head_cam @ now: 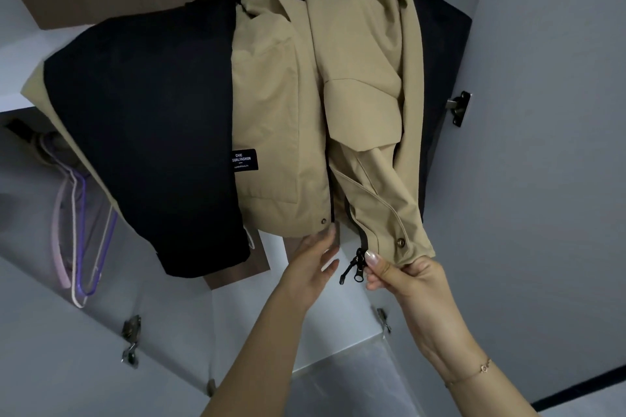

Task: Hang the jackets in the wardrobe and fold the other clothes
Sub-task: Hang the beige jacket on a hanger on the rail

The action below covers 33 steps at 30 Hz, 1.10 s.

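Grey wardrobe: hung jacket above both hands; right hand pinches the hem to steady the zipper; left hand, fingers spread, reaches the opposite hem.

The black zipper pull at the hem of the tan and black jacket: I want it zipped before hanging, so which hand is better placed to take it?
The right hand: it pinches the tan and black jacket's hem beside the black zipper pull. The left hand is open under the other front edge.
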### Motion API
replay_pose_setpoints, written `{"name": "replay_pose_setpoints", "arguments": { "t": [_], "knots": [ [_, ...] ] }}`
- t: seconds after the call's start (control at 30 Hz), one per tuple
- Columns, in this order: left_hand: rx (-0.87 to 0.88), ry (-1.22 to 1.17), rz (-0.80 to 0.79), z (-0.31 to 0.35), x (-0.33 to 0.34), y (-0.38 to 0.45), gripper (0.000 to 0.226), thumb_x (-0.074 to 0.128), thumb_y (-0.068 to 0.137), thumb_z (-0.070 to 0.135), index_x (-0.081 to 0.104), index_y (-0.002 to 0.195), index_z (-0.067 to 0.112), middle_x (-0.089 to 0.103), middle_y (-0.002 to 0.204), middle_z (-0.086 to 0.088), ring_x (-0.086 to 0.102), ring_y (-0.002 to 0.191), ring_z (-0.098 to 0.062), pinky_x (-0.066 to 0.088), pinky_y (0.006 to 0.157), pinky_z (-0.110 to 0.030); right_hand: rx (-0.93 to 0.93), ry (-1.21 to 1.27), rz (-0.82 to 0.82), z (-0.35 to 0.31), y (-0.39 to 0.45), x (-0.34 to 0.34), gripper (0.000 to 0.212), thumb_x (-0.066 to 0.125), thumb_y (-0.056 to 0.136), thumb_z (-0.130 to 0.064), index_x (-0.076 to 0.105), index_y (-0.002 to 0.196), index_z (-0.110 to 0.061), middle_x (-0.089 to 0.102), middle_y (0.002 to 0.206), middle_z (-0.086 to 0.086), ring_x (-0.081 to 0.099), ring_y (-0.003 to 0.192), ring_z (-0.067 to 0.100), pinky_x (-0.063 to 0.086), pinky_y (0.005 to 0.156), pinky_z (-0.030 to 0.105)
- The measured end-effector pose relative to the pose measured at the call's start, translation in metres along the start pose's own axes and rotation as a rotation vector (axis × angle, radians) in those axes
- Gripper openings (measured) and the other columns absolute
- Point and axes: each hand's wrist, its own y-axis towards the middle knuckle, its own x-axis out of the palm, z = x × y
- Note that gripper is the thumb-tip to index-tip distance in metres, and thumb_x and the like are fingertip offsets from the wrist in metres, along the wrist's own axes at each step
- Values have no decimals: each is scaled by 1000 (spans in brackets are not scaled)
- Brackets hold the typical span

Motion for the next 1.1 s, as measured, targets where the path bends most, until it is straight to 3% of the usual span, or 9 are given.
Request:
{"name": "replay_pose_setpoints", "arguments": {
  "t": [0.1,0.2,0.27,0.33,0.4,0.53,0.63,0.9,1.1],
  "knots": [
    [65,-45,57,5,14,13,43,64,92,24,58,131,6,66,122,-6,61,113,-18,45,104,-30,-11,13,1,-4,2,-6,15,77,66,-23,74,64,-8,66,63,11,63,58,15,54,59,22],
    [152,-94,97,8,12,2,37,67,88,15,60,122,3,68,97,-3,64,79,-8,53,74,-17,-20,17,-1,-7,3,-13,16,77,65,-25,74,62,-10,66,63,11,63,59,15,54,61,23],
    [161,-110,39,10,11,-15,25,70,83,18,72,104,5,70,99,-7,67,77,-7,54,70,-16,-15,27,-5,-7,2,-14,14,76,67,-24,74,62,-10,67,64,11,64,59,15,54,61,22],
    [172,-146,-26,13,17,-35,13,69,78,19,78,80,10,71,86,-4,69,75,-8,55,69,-17,-3,42,-3,-6,0,-13,15,75,68,-24,75,64,-10,67,64,11,64,59,16,54,62,23],
    [231,-133,-55,16,29,-54,13,68,76,19,77,69,13,68,74,1,68,73,-8,54,69,-16,5,64,13,-5,-3,-8,16,75,68,-24,75,63,-8,67,65,13,65,59,18,54,64,24],
    [398,5,-75,15,47,-83,14,71,74,26,77,75,12,70,77,-2,65,74,-9,54,74,-18,-4,142,47,-10,-9,1,23,76,64,-28,73,58,-6,66,61,12,64,57,16,54,64,23],
    [467,97,-85,11,53,-95,21,69,78,30,80,83,13,75,91,-9,70,89,-15,54,84,-24,-31,197,53,-16,-13,4,22,76,63,-26,72,61,-5,65,60,12,62,56,16,54,62,23],
    [451,-36,-62,5,57,-101,22,69,78,25,79,89,8,74,100,-16,71,92,-18,54,78,-20,-76,218,37,-17,-23,8,18,76,64,-28,76,70,-11,65,64,10,61,58,14,52,60,22],
    [528,69,-35,0,55,-103,25,69,79,31,79,93,12,74,102,-13,69,98,-20,54,85,-26,-67,227,52,-15,-25,6,17,76,64,-27,76,69,-11,65,62,10,61,57,14,52,61,21]
  ]
}}
